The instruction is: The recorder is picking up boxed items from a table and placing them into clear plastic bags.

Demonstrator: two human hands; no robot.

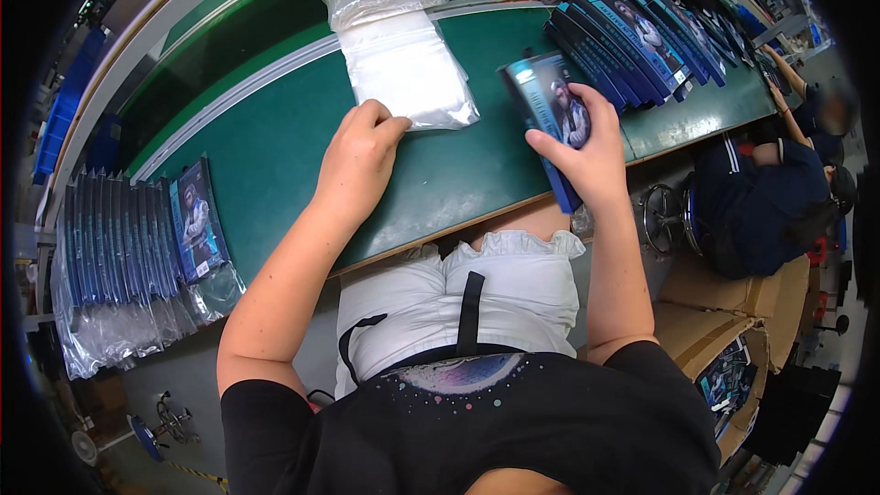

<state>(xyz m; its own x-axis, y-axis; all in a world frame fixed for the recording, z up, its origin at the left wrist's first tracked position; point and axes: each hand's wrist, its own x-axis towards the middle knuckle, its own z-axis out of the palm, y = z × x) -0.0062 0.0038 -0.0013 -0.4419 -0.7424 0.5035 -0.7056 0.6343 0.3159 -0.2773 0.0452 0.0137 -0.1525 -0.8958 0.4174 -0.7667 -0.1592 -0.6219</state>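
One box [547, 110] gripped in your right fingers [600, 115], right of bag stack [399, 73]; left fingers [376, 117] at stack's edge, pinch unclear.

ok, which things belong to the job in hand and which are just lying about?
In the job, it seems:
box, in the right hand
clear bags, left hand at their near edge
boxes at right
bagged boxes at left

Probably just lying about:
stool, lower left
fan, beside it

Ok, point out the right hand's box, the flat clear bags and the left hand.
Held box [543, 99]: head view, on its printed face.
Flat clear bags [408, 71]: head view, on the topmost bag's middle.
Left hand [360, 156]: head view, on its back.
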